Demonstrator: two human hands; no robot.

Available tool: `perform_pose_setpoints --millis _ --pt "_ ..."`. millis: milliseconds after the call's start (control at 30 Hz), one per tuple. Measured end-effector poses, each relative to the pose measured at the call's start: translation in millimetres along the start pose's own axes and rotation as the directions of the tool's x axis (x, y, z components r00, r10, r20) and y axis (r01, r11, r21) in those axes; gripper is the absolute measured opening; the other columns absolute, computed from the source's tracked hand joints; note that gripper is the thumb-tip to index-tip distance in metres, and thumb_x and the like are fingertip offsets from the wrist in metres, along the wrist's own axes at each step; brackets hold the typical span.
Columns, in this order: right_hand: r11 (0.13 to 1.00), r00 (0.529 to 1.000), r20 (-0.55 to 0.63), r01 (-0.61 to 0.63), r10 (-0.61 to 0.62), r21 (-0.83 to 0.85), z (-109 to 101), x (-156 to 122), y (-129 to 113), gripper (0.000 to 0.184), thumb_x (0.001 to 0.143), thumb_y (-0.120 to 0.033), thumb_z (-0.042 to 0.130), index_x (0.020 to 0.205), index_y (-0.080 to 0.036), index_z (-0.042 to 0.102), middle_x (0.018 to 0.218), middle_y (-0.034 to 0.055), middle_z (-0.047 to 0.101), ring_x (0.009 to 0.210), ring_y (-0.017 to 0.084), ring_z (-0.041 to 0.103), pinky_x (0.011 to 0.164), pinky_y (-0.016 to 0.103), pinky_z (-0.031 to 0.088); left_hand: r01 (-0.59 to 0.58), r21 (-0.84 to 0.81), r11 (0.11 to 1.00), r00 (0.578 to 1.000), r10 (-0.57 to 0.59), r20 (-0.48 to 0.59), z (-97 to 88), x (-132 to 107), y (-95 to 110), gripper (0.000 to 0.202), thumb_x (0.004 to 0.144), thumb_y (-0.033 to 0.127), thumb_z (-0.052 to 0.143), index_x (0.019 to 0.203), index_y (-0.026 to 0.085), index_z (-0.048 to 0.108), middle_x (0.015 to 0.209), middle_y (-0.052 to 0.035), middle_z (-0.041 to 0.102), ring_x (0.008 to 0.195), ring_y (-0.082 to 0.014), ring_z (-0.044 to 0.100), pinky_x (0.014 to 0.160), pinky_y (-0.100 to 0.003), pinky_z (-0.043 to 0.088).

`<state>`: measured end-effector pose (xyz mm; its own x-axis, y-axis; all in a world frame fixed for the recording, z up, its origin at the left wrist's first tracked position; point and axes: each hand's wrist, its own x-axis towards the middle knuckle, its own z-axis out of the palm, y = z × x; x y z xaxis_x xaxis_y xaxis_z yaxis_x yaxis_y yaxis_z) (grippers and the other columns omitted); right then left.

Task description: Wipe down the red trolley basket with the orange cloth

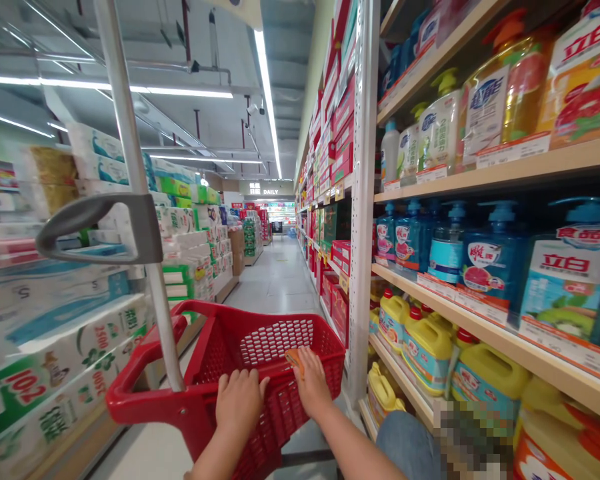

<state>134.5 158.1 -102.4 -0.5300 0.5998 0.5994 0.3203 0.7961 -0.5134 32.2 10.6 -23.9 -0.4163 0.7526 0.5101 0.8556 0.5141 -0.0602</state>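
A red plastic shopping basket with perforated sides stands in front of me, tilted in view. From its left end rises a metal pole with a grey loop handle. My left hand is curled over the near rim of the basket, fingertips bent over the edge. Beside it, my right hand is at the same rim farther right, with an orange cloth under its fingers. Part of the cloth is hidden by the hand.
Shelves of pump bottles and yellow detergent jugs stand close on my right. Stacked tissue packs line the left side. A grey-floored aisle runs ahead. My bent knee is at lower right.
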Motion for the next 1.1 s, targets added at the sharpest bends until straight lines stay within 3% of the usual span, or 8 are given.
perform_pose_setpoints --millis 333,433,567,633,733,800,967,1100 --pt "0.993 0.998 0.003 0.060 -0.061 0.105 5 -2 -24 0.044 0.096 -0.033 0.037 0.139 -0.026 0.042 0.140 0.0050 0.047 0.134 0.021 0.036 0.111 0.048 0.027 -0.035 -0.066 0.997 0.998 0.039 0.051 -15.4 -3 20 0.031 0.090 0.032 0.039 0.090 0.016 0.066 0.088 -0.0106 0.067 0.089 -0.0246 0.058 0.084 -0.039 0.033" --pt "0.997 1.000 0.003 -0.010 0.010 0.078 -1 5 -8 0.043 0.096 -0.036 0.035 0.137 -0.024 0.045 0.139 0.0062 0.048 0.134 0.022 0.036 0.111 0.049 0.026 -0.121 -0.119 0.985 0.975 0.096 -0.200 -37.4 -13 8 0.033 0.088 0.035 0.045 0.116 0.021 0.057 0.120 -0.0109 0.060 0.115 -0.0258 0.050 0.094 -0.040 0.032" --pt "0.995 0.998 -0.011 -0.065 0.066 0.071 -2 12 9 0.048 0.096 -0.040 0.035 0.141 -0.022 0.039 0.145 0.0070 0.040 0.137 0.023 0.029 0.112 0.049 0.024 0.097 -0.159 0.983 0.784 -0.174 -0.597 -72.3 -27 -43 0.063 0.082 0.049 0.052 0.132 0.012 0.043 0.138 -0.0198 0.044 0.131 -0.0319 0.036 0.104 -0.045 0.029" --pt "0.995 0.997 -0.018 -0.072 0.074 0.072 -2 15 12 0.049 0.096 -0.039 0.034 0.142 -0.022 0.038 0.146 0.0069 0.038 0.138 0.023 0.027 0.112 0.049 0.023 0.177 -0.110 0.978 0.846 -0.208 -0.491 -86.1 -30 -70 0.062 0.084 0.056 0.043 0.121 0.008 0.053 0.126 -0.0229 0.054 0.122 -0.0355 0.046 0.099 -0.047 0.033" --pt "0.992 0.995 -0.008 -0.102 0.103 0.077 -2 15 3 0.047 0.096 -0.036 0.035 0.139 -0.020 0.043 0.143 0.0089 0.043 0.137 0.024 0.030 0.112 0.050 0.024 0.016 0.048 0.999 0.999 -0.015 -0.032 -98.6 -28 -90 0.056 0.087 0.059 0.032 0.081 0.017 0.068 0.081 -0.0135 0.070 0.085 -0.0315 0.064 0.082 -0.044 0.041" --pt "0.991 0.997 0.010 -0.075 0.074 0.108 -2 12 -16 0.046 0.096 -0.036 0.036 0.138 -0.020 0.044 0.141 0.0091 0.045 0.135 0.024 0.033 0.112 0.050 0.024 -0.015 0.093 0.996 0.993 0.004 0.118 -101.4 -26 -86 0.058 0.090 0.056 0.026 0.072 0.019 0.067 0.072 -0.0098 0.070 0.076 -0.0280 0.065 0.075 -0.040 0.041" --pt "0.963 0.996 0.024 0.075 -0.084 0.258 -8 -4 -82 0.047 0.097 -0.035 0.036 0.142 -0.024 0.036 0.145 0.0047 0.040 0.136 0.020 0.031 0.113 0.046 0.025 0.012 0.139 0.990 0.994 -0.027 0.106 -100.7 -23 -61 0.055 0.091 0.052 0.026 0.076 0.019 0.068 0.076 -0.0097 0.071 0.072 -0.0262 0.065 0.067 -0.035 0.039" --pt "0.950 0.991 0.089 0.069 -0.101 0.306 -27 1 -87 0.040 0.098 -0.034 0.033 0.136 -0.029 0.045 0.139 0.0020 0.048 0.132 0.018 0.039 0.112 0.045 0.027 -0.084 -0.038 0.996 0.983 0.089 0.162 -104.4 -21 -74 0.046 0.088 0.055 0.036 0.076 0.022 0.066 0.075 -0.0054 0.070 0.072 -0.0215 0.064 0.065 -0.030 0.038"
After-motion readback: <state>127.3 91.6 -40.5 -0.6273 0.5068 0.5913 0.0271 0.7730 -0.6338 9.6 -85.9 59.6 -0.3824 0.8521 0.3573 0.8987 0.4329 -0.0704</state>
